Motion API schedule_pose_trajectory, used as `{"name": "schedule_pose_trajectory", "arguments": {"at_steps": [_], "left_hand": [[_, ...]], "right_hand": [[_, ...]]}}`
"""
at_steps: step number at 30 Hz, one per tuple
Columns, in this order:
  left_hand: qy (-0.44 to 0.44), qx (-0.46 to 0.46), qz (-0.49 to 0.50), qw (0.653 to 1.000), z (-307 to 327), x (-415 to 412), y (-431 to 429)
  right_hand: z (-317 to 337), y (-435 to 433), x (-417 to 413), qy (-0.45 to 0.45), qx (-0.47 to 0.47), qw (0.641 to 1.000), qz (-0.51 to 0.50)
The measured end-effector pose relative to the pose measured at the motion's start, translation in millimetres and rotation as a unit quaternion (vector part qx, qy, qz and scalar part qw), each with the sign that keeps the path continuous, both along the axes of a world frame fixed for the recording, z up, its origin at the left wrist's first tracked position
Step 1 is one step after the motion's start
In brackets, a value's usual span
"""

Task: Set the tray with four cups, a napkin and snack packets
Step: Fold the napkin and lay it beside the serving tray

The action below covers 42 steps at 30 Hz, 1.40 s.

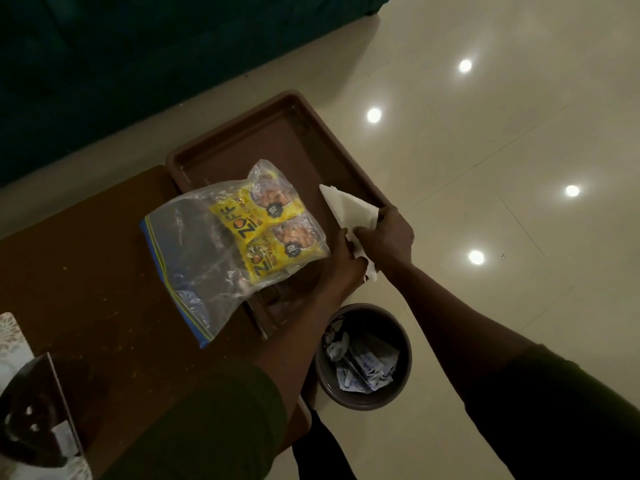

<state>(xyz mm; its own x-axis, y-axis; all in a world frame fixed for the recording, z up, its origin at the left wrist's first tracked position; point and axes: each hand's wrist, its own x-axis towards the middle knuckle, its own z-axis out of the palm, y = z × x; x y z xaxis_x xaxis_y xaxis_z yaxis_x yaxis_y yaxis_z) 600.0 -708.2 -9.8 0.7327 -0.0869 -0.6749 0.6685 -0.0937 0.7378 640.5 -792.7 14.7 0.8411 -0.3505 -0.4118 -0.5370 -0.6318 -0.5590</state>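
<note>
On brown table [104,244], at its 3 o'clock edge: one brown tray [242,147], overhanging the floor; across tray's 9 o'clock rim, one clear zip bag [194,251] with two yellow snack packets [266,230] inside, covering much of the tray floor; at tray's 4 o'clock corner, one white napkin [349,209], pinched by right hand [388,233] with fingers closed on its fold, and by left hand [341,261], fingertips hidden under the paper, grip on it likely but hard to tell; below, at 6 o'clock, one round bin [363,400] with crumpled wrappers.
</note>
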Motion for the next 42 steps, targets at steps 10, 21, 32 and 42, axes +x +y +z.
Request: {"name": "schedule_pose_trajectory", "arguments": {"at_steps": [10, 21, 32, 42], "left_hand": [[-0.061, -0.085, 0.257, 0.961, 46.5, 20.7, 42.9], [0.020, -0.365, 0.310, 0.878, 74.5, 15.0, 145.5], [-0.039, -0.396, 0.333, 0.855, 77.4, -51.3, 252.2], [-0.036, -0.193, 0.381, 0.904, 77.9, -129.6, 407.1]], "right_hand": [[45.9, 3.2, -14.4, -0.059, 0.284, 0.939, -0.186], [50.6, 99.1, -43.6, 0.033, 0.435, 0.900, -0.025], [73.0, 199.2, -91.3, 0.037, 0.397, 0.911, 0.108], [60.7, 331.8, -172.7, 0.010, 0.318, 0.933, 0.171]]}}
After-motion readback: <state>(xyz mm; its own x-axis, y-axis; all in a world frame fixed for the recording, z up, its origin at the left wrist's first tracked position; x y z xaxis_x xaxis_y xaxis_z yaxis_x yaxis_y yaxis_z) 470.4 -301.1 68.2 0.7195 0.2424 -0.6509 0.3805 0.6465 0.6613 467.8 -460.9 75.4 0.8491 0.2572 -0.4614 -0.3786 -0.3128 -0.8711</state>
